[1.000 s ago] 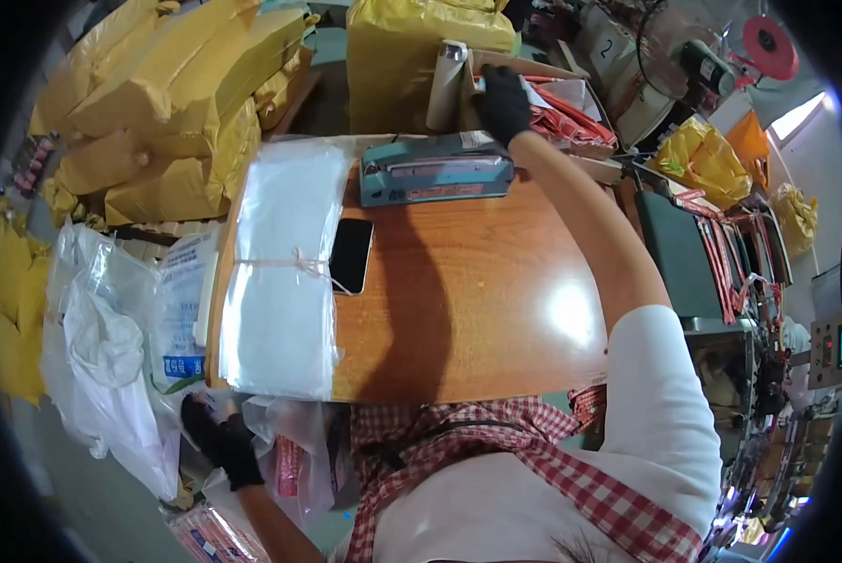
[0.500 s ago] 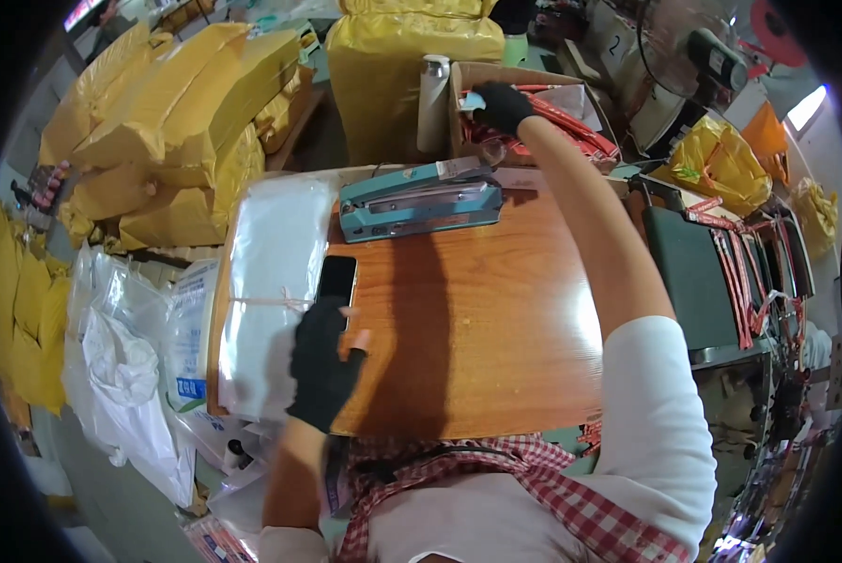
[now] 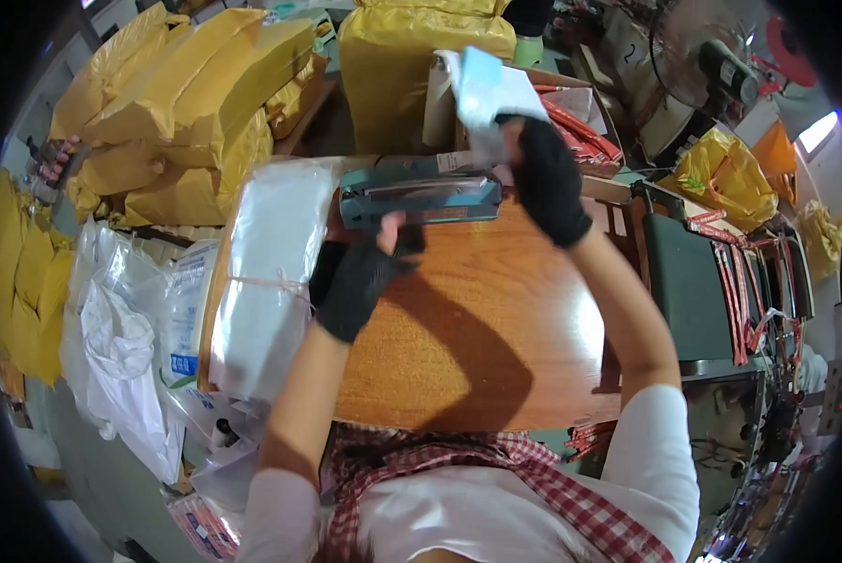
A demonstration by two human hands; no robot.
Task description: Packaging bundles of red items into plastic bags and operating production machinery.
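My right hand [image 3: 548,183], in a black fingerless glove, is raised at the table's far right and closed on a white and pale-blue packet [image 3: 489,89]. Motion blurs the packet, and its exact kind cannot be made out. My left hand [image 3: 357,281], gloved the same way, hovers over the left part of the wooden table [image 3: 468,319] with its fingers stretched forward, holding nothing that I can see. Just beyond those fingertips lies a teal impulse sealer [image 3: 421,199]. The phone beside the bundle is mostly hidden by my left hand.
A tied stack of clear plastic bags [image 3: 275,253] lies along the table's left side. Behind the table stands a cardboard box [image 3: 604,150] of red packets. Yellow wrapped parcels [image 3: 196,103] pile up at the back left. A fan [image 3: 721,70] stands at the back right.
My right hand has come back from the box, lifting the white and pale-blue packet out toward me. My left hand has moved forward and right, off the phone toward the sealer.
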